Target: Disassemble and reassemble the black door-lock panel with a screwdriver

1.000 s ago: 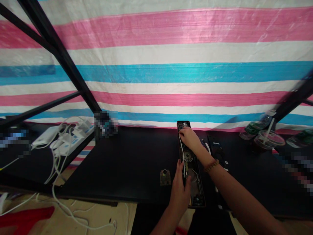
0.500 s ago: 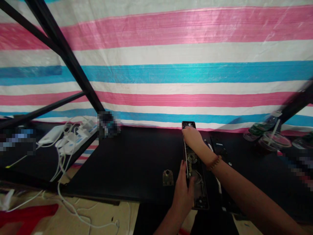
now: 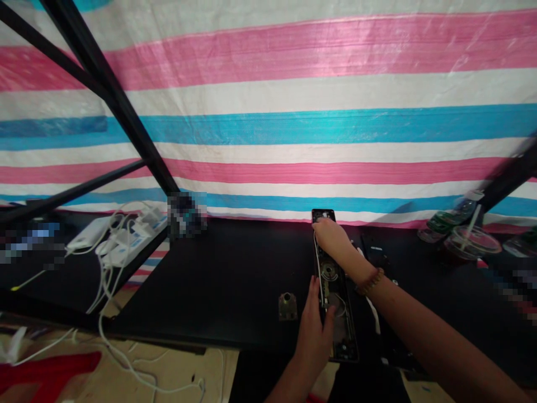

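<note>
Opened casing: a long, narrow black device housing (image 3: 344, 331) lies lengthwise on the black tabletop (image 3: 218, 280), internals exposed, far end near the striped sheet (image 3: 293, 89).
White wire: a thin wire (image 3: 319, 274) runs along the left side of the housing, up to the right hand.
Left hand: the left hand (image 3: 312, 330) holds the near half of the housing at its left edge, thumb over the interior.
Right hand: the right hand (image 3: 331, 232) is at the far end, fingertips drawn narrow; whether they grip the wire cannot be told.
Loose plate: a small plate (image 3: 287, 309) with a round feature lies left of the left hand, apart from it.
Right side: a black part with a white label (image 3: 375, 246) lies beside the housing; a lidded plastic cup with a straw (image 3: 472, 243) stands farther right.
</note>
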`<state>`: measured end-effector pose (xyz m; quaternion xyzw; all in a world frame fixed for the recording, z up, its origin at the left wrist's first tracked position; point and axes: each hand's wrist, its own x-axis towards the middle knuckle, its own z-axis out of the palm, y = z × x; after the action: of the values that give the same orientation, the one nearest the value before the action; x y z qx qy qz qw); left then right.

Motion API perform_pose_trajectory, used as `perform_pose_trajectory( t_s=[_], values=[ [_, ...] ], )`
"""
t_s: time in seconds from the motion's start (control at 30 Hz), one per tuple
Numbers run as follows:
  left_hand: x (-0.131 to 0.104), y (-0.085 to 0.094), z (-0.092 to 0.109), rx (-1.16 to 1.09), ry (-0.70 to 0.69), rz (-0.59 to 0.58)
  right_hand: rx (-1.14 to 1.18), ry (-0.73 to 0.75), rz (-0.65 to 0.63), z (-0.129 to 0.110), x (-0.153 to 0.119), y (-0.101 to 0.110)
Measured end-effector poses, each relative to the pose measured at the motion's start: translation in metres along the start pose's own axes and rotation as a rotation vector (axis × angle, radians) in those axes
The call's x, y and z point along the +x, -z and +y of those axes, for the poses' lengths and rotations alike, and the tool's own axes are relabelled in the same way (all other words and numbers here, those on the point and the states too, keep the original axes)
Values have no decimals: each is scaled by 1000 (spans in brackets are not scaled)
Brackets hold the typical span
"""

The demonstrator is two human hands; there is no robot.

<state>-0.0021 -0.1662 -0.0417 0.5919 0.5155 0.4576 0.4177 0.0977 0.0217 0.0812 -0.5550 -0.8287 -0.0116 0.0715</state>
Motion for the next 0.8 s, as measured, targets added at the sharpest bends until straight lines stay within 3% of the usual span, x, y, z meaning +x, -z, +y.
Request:
perform_pose_trajectory(
  t_s=[0.47, 0.8],
  values=[
    [0, 0, 3, 0, -5, 1, 46, 32, -9, 8, 2, 0],
    [1, 0, 2, -29, -4, 5, 131, -22, -10, 20, 8, -6]
  ],
)
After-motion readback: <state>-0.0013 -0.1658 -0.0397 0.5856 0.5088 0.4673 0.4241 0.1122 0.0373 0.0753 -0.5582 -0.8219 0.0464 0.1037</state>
